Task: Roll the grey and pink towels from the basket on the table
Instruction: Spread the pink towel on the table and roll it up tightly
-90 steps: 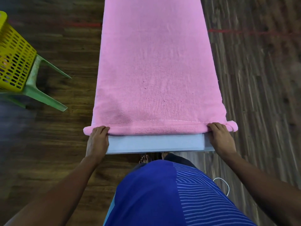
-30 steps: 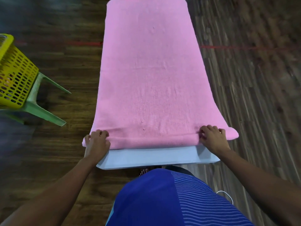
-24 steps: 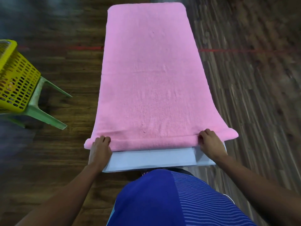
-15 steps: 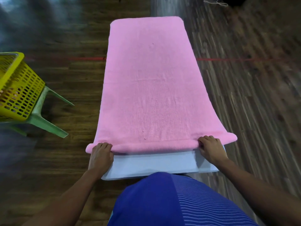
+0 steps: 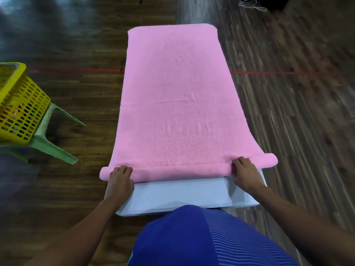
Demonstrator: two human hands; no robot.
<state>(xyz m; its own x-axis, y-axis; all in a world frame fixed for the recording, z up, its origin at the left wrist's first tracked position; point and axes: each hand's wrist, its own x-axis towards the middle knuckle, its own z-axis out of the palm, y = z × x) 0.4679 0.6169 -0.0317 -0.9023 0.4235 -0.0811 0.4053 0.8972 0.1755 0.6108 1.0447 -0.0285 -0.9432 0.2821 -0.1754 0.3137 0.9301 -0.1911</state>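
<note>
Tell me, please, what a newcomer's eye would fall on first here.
A long pink terry towel lies along the narrow white table at centre, its near end rolled into a tube. The left hand and right hand grip that roll near its ends. A yellow perforated plastic basket sits on a green stool at left.

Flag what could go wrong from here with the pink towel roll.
1. The pink towel is wider than the table at the near end, so both roll ends overhang unsupported and may sag or loosen.
2. The left hand and right hand hold only near the ends. The long middle has no grip and could roll slack or bulge.
</note>
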